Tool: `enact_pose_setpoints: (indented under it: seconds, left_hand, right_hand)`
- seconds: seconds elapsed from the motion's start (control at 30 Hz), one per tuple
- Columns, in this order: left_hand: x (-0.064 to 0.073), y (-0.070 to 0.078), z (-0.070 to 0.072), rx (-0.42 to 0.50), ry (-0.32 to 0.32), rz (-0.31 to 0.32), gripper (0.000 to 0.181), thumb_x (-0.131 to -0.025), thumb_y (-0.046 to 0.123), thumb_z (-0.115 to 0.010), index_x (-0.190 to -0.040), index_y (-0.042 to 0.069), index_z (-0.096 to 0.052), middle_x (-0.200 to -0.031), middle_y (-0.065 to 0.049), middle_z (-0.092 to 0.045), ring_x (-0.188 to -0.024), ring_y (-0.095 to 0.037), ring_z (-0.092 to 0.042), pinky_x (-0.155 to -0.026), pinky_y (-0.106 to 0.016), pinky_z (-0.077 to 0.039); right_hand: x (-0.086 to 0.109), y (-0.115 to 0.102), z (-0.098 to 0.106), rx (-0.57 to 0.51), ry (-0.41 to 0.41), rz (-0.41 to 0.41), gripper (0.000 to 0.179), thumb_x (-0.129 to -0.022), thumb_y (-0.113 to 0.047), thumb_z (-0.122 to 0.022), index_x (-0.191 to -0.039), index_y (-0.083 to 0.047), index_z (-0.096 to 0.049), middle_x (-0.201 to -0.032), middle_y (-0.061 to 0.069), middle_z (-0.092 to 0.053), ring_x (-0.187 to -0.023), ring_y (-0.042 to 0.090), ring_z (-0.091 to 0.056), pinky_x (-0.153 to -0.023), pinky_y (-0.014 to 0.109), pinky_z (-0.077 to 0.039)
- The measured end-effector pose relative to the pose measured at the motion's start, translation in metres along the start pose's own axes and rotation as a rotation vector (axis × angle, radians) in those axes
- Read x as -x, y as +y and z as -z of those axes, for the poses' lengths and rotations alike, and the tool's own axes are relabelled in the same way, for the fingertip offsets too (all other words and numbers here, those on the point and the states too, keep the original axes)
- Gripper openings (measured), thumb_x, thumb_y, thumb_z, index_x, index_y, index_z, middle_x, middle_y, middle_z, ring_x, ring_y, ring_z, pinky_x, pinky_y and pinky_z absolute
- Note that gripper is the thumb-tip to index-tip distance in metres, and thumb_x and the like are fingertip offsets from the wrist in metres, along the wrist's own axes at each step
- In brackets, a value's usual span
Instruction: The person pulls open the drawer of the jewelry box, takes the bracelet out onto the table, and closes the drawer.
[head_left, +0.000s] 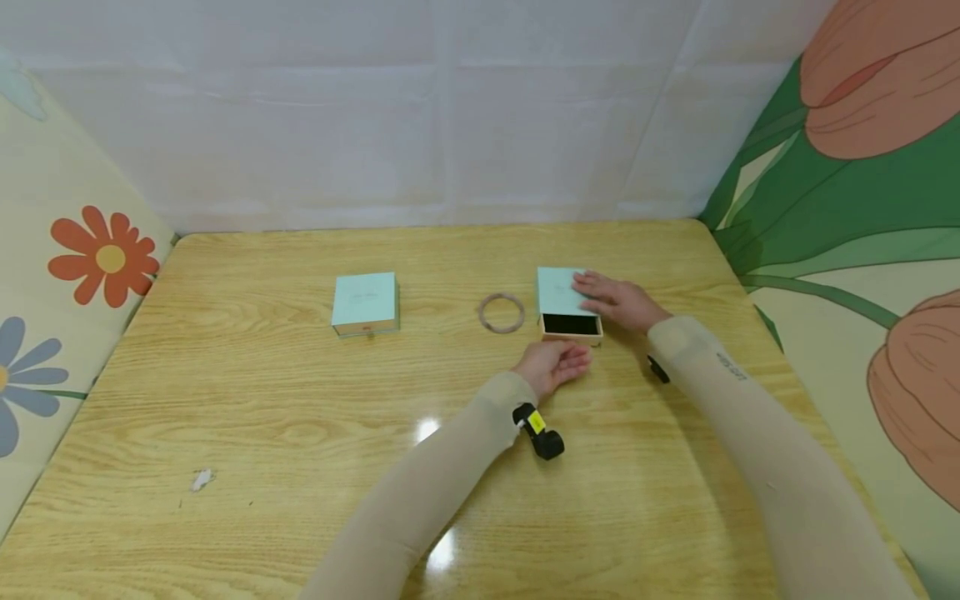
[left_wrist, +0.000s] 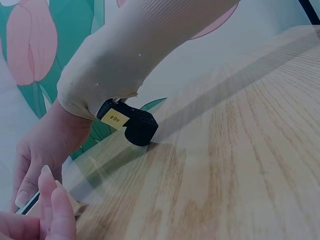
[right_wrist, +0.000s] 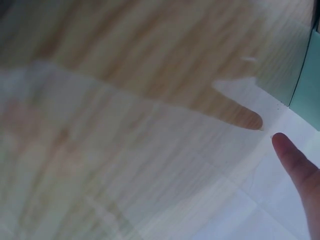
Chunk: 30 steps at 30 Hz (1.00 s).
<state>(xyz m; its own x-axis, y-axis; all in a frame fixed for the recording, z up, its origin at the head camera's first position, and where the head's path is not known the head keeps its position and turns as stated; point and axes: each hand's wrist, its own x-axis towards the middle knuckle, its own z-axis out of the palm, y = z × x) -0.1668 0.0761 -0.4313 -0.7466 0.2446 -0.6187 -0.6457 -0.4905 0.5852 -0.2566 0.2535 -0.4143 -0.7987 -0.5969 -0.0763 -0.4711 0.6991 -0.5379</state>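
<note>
A pale mint drawer-style box (head_left: pixel 558 287) sits on the table at the right, its drawer (head_left: pixel 572 325) partly slid out toward me and dark inside. My left hand (head_left: pixel 553 367) is at the drawer's front and pinches its lower edge; the pinch itself is mostly hidden. My right hand (head_left: pixel 617 302) rests on the box's lid and right edge, with fairly straight fingers. To the left of this box lies a thin round bangle (head_left: pixel 501 313) flat on the table. The right wrist view shows one fingertip (right_wrist: pixel 285 145) of the right hand beside the box's mint side (right_wrist: pixel 307 85).
A second mint box (head_left: pixel 365 302), closed, stands farther left with a small pull at its front. A white scrap (head_left: pixel 202 479) lies on the wooden table (head_left: pixel 300 425) at the near left. A white sheet (head_left: pixel 375 142) hangs along the back, and flower-printed panels flank both sides.
</note>
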Motion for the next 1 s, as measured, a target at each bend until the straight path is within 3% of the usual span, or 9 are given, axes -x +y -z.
enact_pose_setpoints:
  seconds: [0.23,1.0]
  left_hand:
    - [0.0019,0.0039,-0.0007,0.003,-0.008,0.009,0.023,-0.1,0.0,-0.047,-0.117,-0.011,-0.058,-0.123,-0.028,-0.059,-0.109,-0.03,-0.063,-0.095,-0.038,-0.051]
    - [-0.0071,0.0097,0.0003,0.003,-0.012,0.012,0.023,-0.099,-0.002,-0.047,-0.117,-0.012,-0.058,-0.12,-0.027,-0.061,-0.104,-0.029,-0.064,-0.094,-0.037,-0.052]
  right_hand:
    - [0.0005,-0.0033,0.0011,-0.004,-0.012,-0.024,0.047,-0.101,-0.019,-0.055,-0.143,-0.002,-0.043,-0.154,0.014,-0.03,-0.144,0.034,-0.019,-0.116,0.052,-0.016]
    - [0.0004,-0.0014,-0.0007,0.003,-0.002,-0.012,0.047,-0.1,-0.019,-0.055,-0.142,-0.001,-0.044,-0.154,0.014,-0.031,-0.144,0.034,-0.02,-0.116,0.052,-0.017]
